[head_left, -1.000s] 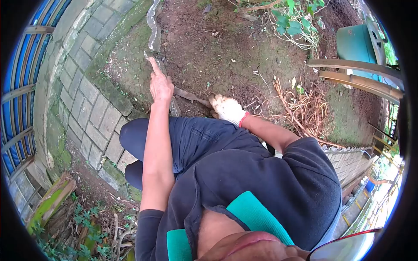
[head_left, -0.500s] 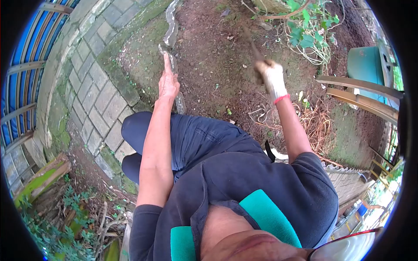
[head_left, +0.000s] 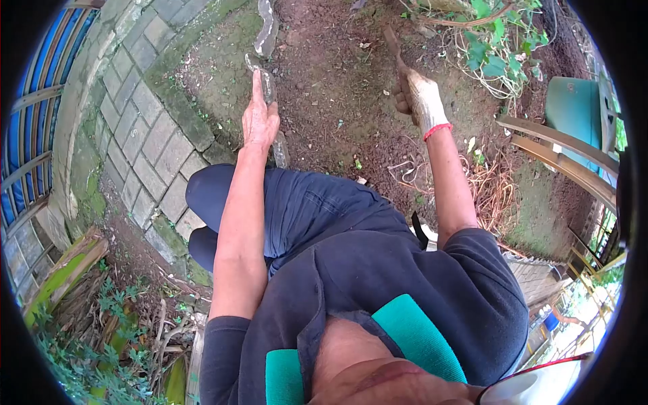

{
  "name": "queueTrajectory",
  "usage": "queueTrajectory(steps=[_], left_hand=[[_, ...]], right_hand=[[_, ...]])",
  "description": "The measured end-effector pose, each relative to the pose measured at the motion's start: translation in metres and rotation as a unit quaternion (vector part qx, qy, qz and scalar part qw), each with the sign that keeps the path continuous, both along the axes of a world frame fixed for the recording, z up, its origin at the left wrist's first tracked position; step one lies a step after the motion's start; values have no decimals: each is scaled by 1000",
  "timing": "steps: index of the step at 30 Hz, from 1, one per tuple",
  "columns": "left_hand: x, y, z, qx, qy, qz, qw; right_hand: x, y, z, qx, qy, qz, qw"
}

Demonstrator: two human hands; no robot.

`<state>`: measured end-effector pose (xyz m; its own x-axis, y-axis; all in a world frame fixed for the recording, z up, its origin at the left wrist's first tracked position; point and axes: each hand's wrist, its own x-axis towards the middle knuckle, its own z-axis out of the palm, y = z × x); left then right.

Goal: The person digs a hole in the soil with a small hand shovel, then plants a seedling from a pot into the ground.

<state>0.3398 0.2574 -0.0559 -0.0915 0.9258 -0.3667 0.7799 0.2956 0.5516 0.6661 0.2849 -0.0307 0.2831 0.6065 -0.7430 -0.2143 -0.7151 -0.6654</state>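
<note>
My left hand (head_left: 260,125) is bare, its index finger stretched forward along a strip of grey edging stones (head_left: 267,30) and its thumb apart. The fingertip lies right at the end of one stone. My right hand (head_left: 424,101) wears a soiled white glove with a red cuff and is closed around a narrow, dirt-brown tool with a long flat blade (head_left: 393,46). Its handle is hidden in the glove. The blade points away from me, low over the dark soil (head_left: 331,88). Both arms reach forward past my knees.
Paving bricks (head_left: 145,148) run along the left, with a blue slatted fence (head_left: 44,135) beyond. Leafy vines (head_left: 496,57) lie at the far right. Wooden slats (head_left: 560,145) and a green bin (head_left: 574,108) stand right. Dry roots (head_left: 496,196) are heaped beside my right forearm.
The tool's blade has swung slightly, and my right hand has turned so its curled fingers show more. My left hand keeps its place on the edging. The whole view has shifted a little.
</note>
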Motion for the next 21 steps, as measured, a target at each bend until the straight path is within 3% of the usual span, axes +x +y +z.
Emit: queueTrajectory(steps=[4,9,12,13,16,21], left_hand=[[3,9,-2,32,-17,77,996],[10,15,-17,-52,105,40,992],[6,15,-25,-31,103,32,994],[6,16,-25,-33,91,32,995],[6,16,-22,-54,84,34,994],[6,18,-23,-39,71,31,996]], right_hand=[[-13,12,3,-25,-21,-11,999],[-20,21,33,6,-91,44,995],[-24,44,8,-40,29,18,999],[-39,46,13,-30,-43,3,999],[-53,57,19,-72,21,-45,996],[-52,84,30,-95,6,-24,995]])
